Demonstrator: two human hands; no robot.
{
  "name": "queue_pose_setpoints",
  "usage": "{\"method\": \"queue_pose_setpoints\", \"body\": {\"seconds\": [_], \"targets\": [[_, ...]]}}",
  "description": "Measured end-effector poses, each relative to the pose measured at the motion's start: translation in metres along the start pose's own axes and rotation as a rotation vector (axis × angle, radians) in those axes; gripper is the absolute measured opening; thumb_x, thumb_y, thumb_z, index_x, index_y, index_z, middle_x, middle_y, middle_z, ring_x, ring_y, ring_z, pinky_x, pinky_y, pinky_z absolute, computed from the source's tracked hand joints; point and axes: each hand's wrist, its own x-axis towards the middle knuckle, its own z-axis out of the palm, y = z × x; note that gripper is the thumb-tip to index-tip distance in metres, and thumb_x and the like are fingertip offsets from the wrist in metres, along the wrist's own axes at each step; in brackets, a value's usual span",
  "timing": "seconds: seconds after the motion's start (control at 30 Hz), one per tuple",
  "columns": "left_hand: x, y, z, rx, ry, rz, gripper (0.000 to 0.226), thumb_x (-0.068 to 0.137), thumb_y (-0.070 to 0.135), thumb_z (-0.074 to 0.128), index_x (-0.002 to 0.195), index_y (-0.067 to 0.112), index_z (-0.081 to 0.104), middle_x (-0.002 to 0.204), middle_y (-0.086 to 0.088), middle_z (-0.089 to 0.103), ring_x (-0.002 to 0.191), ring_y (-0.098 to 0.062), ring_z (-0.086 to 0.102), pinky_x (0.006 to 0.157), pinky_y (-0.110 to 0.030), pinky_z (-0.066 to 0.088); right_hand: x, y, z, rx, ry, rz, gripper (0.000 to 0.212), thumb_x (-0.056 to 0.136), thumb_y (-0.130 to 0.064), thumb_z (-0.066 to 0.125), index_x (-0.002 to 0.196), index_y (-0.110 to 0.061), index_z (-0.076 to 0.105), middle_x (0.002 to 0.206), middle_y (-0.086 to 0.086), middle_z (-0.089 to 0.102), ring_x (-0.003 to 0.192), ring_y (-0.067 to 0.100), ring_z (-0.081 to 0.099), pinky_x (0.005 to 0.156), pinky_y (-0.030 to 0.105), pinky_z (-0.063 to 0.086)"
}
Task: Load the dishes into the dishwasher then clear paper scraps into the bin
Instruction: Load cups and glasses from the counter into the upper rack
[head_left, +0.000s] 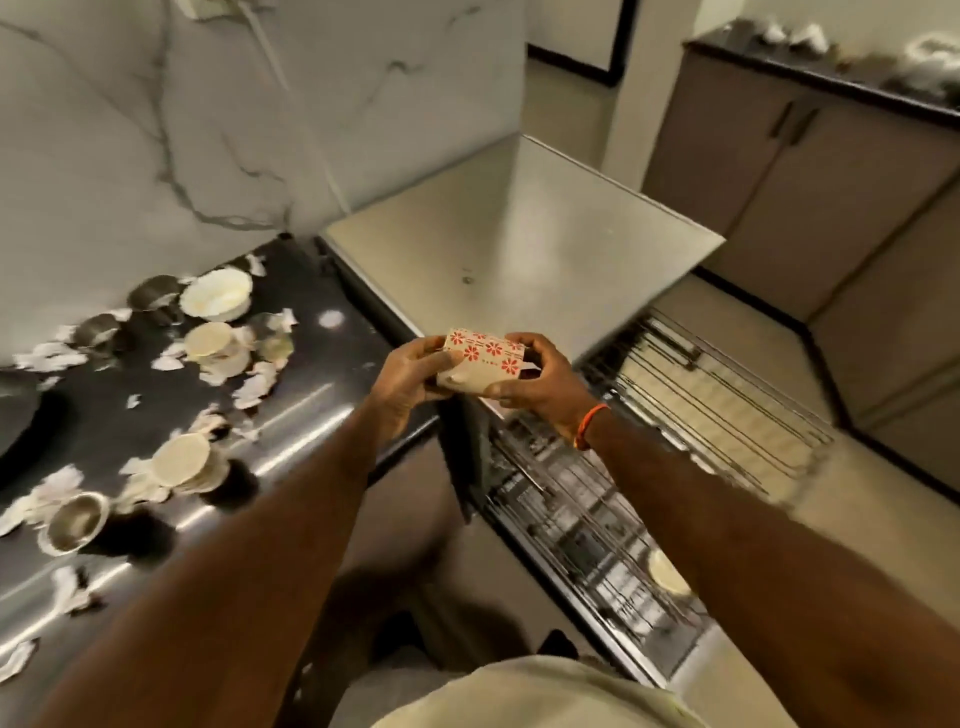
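Observation:
A cream cup with red flower prints (480, 366) is held on its side between both hands, above the corner of the counter. My left hand (410, 376) grips its left end and my right hand (540, 387) grips its right end. Below and to the right, the dishwasher's wire rack (587, 519) is pulled out, with a pale dish (667, 571) in it. On the dark counter (291, 415) lie cream bowls (215, 299), a stack of cream plates (182, 462), steel cups (75, 522) and several torn paper scraps (49, 358).
The dishwasher's flat steel top (519, 234) sits behind the hands. A second wire rack (717, 395) extends to the right over the floor. Grey cabinets (810, 171) with a dark cluttered top stand at the far right. A marble wall (156, 130) backs the counter.

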Motion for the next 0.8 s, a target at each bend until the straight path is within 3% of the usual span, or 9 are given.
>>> {"method": "queue_pose_setpoints", "body": {"seconds": [0.1, 0.17, 0.23, 0.3, 0.37, 0.47, 0.57, 0.63, 0.8], "targets": [[0.013, -0.013, 0.057, 0.112, -0.046, -0.024, 0.051, 0.079, 0.019, 0.075, 0.128, 0.008, 0.063, 0.121, -0.012, 0.071, 0.105, -0.024, 0.071, 0.084, -0.036, 0.059, -0.035, 0.020, -0.062, -0.058, 0.094, 0.050, 0.073, 0.074, 0.000, 0.086, 0.135, -0.014, 0.050, 0.129, 0.011, 0.059, 0.116, 0.029, 0.062, 0.087, 0.048, 0.061], [0.019, -0.024, 0.086, 0.203, -0.122, -0.032, 0.042, 0.085, 0.018, 0.075, 0.125, 0.009, 0.065, 0.119, -0.012, 0.071, 0.095, -0.016, 0.072, 0.080, -0.035, 0.058, -0.057, 0.036, -0.093, -0.123, 0.170, 0.087, 0.073, 0.074, -0.003, 0.087, 0.136, -0.014, 0.049, 0.130, 0.009, 0.058, 0.117, 0.025, 0.060, 0.091, 0.042, 0.059], [0.025, -0.039, 0.113, 0.335, -0.234, -0.036, 0.036, 0.089, 0.022, 0.075, 0.122, 0.011, 0.067, 0.113, -0.010, 0.074, 0.092, -0.016, 0.072, 0.080, -0.036, 0.058, -0.078, 0.055, -0.117, -0.139, 0.263, 0.134, 0.075, 0.071, -0.009, 0.090, 0.134, -0.015, 0.049, 0.131, 0.009, 0.057, 0.118, 0.024, 0.058, 0.094, 0.041, 0.058], [0.031, -0.056, 0.136, 0.458, -0.341, -0.030, 0.034, 0.090, 0.023, 0.076, 0.122, 0.013, 0.068, 0.108, -0.005, 0.075, 0.091, -0.016, 0.070, 0.073, -0.027, 0.057, -0.094, 0.077, -0.133, -0.163, 0.350, 0.198, 0.081, 0.064, -0.023, 0.096, 0.131, -0.018, 0.050, 0.129, 0.005, 0.057, 0.118, 0.023, 0.058, 0.095, 0.043, 0.057], [0.035, -0.072, 0.153, 0.494, -0.435, -0.062, 0.028, 0.093, 0.024, 0.073, 0.120, 0.016, 0.068, 0.107, -0.004, 0.075, 0.091, -0.016, 0.069, 0.070, -0.024, 0.055, -0.104, 0.101, -0.138, -0.242, 0.388, 0.277, 0.089, 0.058, -0.036, 0.098, 0.131, -0.017, 0.050, 0.126, 0.001, 0.056, 0.114, 0.019, 0.058, 0.094, 0.041, 0.058], [0.048, -0.104, 0.173, 0.520, -0.573, -0.153, 0.012, 0.100, 0.027, 0.063, 0.111, 0.027, 0.067, 0.108, -0.003, 0.074, 0.099, -0.019, 0.069, 0.079, -0.031, 0.056, -0.108, 0.145, -0.137, -0.353, 0.442, 0.379, 0.096, 0.054, -0.050, 0.094, 0.133, -0.022, 0.048, 0.130, -0.002, 0.051, 0.119, 0.021, 0.054, 0.098, 0.040, 0.055], [0.070, -0.145, 0.186, 0.566, -0.627, -0.260, 0.021, 0.104, 0.024, 0.055, 0.119, 0.018, 0.068, 0.116, -0.008, 0.072, 0.107, -0.027, 0.068, 0.081, -0.032, 0.052, -0.105, 0.187, -0.128, -0.486, 0.431, 0.452, 0.097, 0.062, -0.047, 0.091, 0.142, -0.024, 0.042, 0.140, 0.006, 0.041, 0.128, 0.025, 0.042, 0.109, 0.043, 0.042], [0.087, -0.175, 0.192, 0.609, -0.652, -0.323, 0.030, 0.105, 0.022, 0.051, 0.127, 0.009, 0.067, 0.123, -0.010, 0.070, 0.107, -0.026, 0.066, 0.076, -0.027, 0.048, -0.097, 0.215, -0.123, -0.551, 0.427, 0.487, 0.097, 0.064, -0.048, 0.090, 0.145, -0.024, 0.042, 0.139, 0.008, 0.040, 0.128, 0.028, 0.040, 0.109, 0.043, 0.042], [0.122, -0.226, 0.197, 0.689, -0.652, -0.401, 0.036, 0.106, 0.024, 0.049, 0.135, 0.006, 0.062, 0.129, -0.010, 0.065, 0.109, -0.025, 0.061, 0.073, -0.024, 0.042, -0.072, 0.262, -0.110, -0.690, 0.395, 0.475, 0.092, 0.066, -0.056, 0.084, 0.143, -0.024, 0.046, 0.134, 0.009, 0.043, 0.125, 0.031, 0.044, 0.105, 0.039, 0.043]]}}
